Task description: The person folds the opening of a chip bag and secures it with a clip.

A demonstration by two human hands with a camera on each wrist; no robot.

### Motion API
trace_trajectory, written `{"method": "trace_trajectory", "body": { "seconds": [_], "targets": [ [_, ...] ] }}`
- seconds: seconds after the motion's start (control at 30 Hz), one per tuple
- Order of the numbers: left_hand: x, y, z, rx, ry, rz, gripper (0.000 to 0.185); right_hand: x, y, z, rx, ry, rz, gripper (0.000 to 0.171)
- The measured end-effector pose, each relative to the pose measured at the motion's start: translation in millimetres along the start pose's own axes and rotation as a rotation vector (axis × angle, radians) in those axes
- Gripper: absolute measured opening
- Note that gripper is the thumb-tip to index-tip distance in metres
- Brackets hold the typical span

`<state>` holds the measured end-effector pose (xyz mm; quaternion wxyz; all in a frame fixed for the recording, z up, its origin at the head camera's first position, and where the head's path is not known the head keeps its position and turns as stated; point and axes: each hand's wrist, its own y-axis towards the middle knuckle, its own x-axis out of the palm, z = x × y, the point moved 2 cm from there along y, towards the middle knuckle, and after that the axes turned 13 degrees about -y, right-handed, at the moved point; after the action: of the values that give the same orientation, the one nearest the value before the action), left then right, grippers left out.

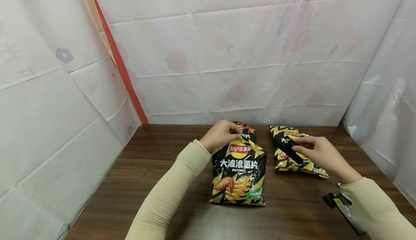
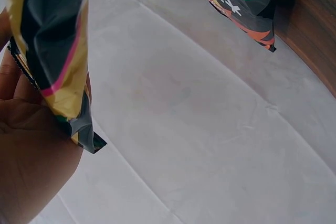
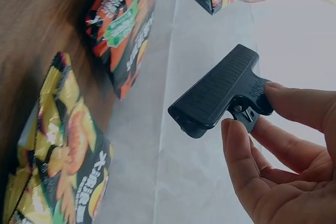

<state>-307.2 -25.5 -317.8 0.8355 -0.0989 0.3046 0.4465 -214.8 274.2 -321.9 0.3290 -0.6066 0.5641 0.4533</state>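
PLACE: makeshift sheeted-off spot around me — home, office or lab, I can't tell | WALLS: pale creased sheets (image 1: pixel 211 95) with faint flower prints, at my left, ahead and right | CORNER: red strip (image 1: pixel 130 88) running down at my left | SURFACE: dark wood-grain tabletop (image 1: pixel 146 167) before me

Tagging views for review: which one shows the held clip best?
The right wrist view: the clip is large and mostly unobscured. The head view shows it small against a bag; the left wrist view, not at all.
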Motion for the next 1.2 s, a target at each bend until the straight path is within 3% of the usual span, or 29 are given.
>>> {"method": "trace_trajectory", "body": {
  "seconds": [0.63,1.2],
  "targets": [
    [-1.6,-2.2,-1.0,0.009,-0.015,-0.004,0.012,5.6,38.6,-35.5,-0.072,0.079,0.015,0.047],
    [-0.6,-1.9,-2.7,-0.012,-0.029,-0.009,0.013,23.6,40.9,-51.1,-0.112,0.234,-0.02,0.038]
  ]
}}
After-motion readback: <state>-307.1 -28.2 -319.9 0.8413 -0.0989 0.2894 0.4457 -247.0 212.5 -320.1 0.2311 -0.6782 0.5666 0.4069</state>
